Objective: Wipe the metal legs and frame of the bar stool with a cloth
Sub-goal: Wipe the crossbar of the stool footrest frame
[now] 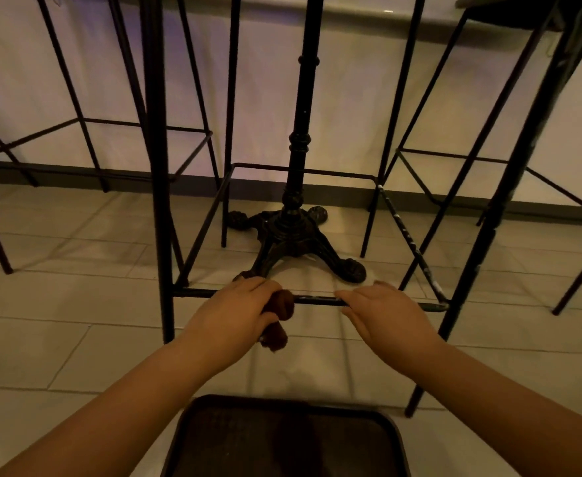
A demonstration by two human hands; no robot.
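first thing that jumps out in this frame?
Two bare hands at the near footrest bar of the bar stool: the left hand grips a brown cloth wrapped on the bar, while the right hand holds the bar bare, further right. Just behind stands an ornate black table pedestal with clawed feet.

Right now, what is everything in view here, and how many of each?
Bar stool being wiped: one, black metal frame, centre; its near footrest bar carries both hands.
Other bar stools: at least two, black metal, one left and one right, by the wall.
Table pedestal: one, black ornate base with clawed feet, behind the footrest.
Cloth: one, brown, wrapped on the footrest bar.
Dark seat: one, bottom edge, nearest the camera.
Floor: pale tiles.
Wall: pale, with a dark skirting.
Left hand: grips the cloth on the bar.
Right hand: holds the bare bar.
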